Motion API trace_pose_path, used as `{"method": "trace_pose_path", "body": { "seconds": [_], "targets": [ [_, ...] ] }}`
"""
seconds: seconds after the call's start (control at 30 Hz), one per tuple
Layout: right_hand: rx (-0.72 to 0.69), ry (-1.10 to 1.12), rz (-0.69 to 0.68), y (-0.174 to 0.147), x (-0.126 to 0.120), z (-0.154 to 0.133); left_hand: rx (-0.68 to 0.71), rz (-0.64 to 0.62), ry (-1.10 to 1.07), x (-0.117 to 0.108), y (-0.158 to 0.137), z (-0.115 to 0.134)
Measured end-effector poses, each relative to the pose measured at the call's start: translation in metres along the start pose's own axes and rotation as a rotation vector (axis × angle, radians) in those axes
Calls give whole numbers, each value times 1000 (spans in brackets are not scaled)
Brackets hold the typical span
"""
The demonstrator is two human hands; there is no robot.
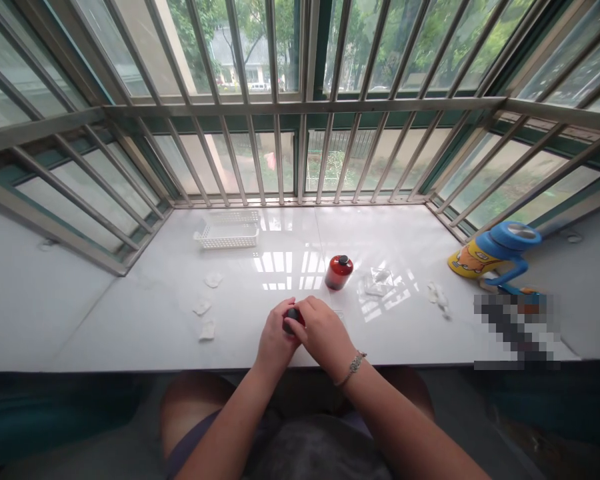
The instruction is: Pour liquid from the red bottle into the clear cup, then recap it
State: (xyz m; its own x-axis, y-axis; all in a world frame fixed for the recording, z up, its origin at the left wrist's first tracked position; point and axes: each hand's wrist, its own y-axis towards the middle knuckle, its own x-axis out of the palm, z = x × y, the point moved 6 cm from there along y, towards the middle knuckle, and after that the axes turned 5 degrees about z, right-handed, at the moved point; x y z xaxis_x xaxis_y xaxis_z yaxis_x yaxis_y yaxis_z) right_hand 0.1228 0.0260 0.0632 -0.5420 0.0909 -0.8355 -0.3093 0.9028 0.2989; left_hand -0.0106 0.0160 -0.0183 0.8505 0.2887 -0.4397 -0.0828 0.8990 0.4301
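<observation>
Near the front edge of the white counter, my left hand is wrapped round a small reddish-brown bottle with a black cap. My right hand closes over the same bottle from the right, its fingers and thumb at the cap. Both hands hide most of the bottle's body. Just beyond them stands a second red-brown bottle, upright with a black cap. To its right lies a clear, see-through item, whose kind I cannot make out.
A white plastic basket sits at the back left. Crumpled white pieces lie on the left, and more white scraps on the right. A blue and yellow flask leans at the right wall. Metal window bars edge the counter.
</observation>
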Motion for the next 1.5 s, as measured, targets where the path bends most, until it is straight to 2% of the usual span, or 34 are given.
{"method": "trace_pose_path", "body": {
  "seconds": [0.1,0.2,0.3,0.47,0.6,0.7,0.77,0.93,1.13,1.23,1.37,1.43,1.5],
  "targets": [
    [-89,-56,-159,5,-1,-6,-73,-9,-18,0,-1,-2],
    [-101,-135,-243,11,-3,-11,-104,-17,-4,-1,-2,-3],
    [-58,-174,-284,16,-3,-15,-109,-10,39,-2,-3,-4],
    [-116,-149,-311,14,-5,-29,-113,-20,58,0,-4,-8],
    [14,-250,-327,12,-5,-24,-101,-37,22,1,-4,-8],
    [-6,-246,-374,10,-2,-23,-102,-50,0,1,-3,-8],
    [-43,-230,-351,10,-5,-24,-108,-53,-3,1,-3,-8],
    [19,-289,-308,16,-3,-21,-94,-62,-56,1,-3,-5],
    [-84,-253,-340,19,1,-24,-150,-87,-70,0,-2,-4],
    [-143,-206,-335,17,-9,-27,-93,-98,-73,2,-1,-2],
    [-177,-81,-187,16,-36,-22,18,-101,-80,5,0,1],
    [-147,-18,-64,12,-51,-3,43,-112,-56,5,-1,1],
    [-81,5,75,1,-62,33,46,-136,-28,5,-1,2]
  ]
}}
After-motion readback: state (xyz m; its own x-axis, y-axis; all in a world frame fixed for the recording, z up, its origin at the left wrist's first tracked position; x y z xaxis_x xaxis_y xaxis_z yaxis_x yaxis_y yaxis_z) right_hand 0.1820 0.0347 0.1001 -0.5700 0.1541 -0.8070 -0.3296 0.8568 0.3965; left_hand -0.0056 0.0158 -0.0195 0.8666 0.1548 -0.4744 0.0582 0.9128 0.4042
